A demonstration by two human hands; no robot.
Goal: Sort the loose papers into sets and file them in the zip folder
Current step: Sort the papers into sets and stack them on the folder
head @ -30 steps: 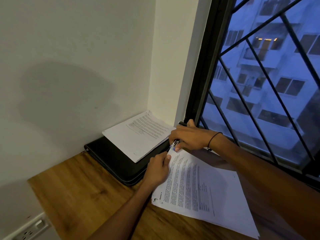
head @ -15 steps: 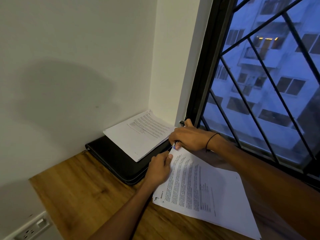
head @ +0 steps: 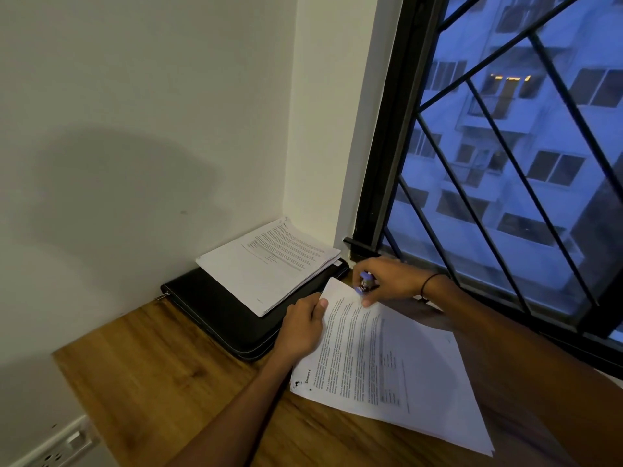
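Now the near set of papers (head: pixel 387 358) is lying flat on the wooden desk (head: pixel 161 372), its far corner lifted a little between the 2 hands. The left hand (head: pixel 301 326) is pinching that corner, thumb on top and fingers curled under the edge. The right hand (head: pixel 387 281) is clenched round a small blue and silver stapler (head: pixel 364 284), and the tool is sitting just beside the corner, no longer closed over it. In both earlier frames, 1 second and half a second back, the stapler was pressed down on the corner with the hands packed together; now the right hand is drawing off toward the window (head: pixel 505 163) and the corner is showing bare. My reading is that the staple is in and this set is bound, though the staple itself is too small to see. That would leave this set ready to be stacked or filed.

Beyond the hands, the black zip folder (head: pixel 209 308) is lying shut against the wall, where it was in both earlier frames, its zip pull sticking out at the left end. A second pile of papers (head: pixel 269 264) is resting on top of it, also unmoved, so nothing is filed yet and the folder needs clearing and unzipping first.
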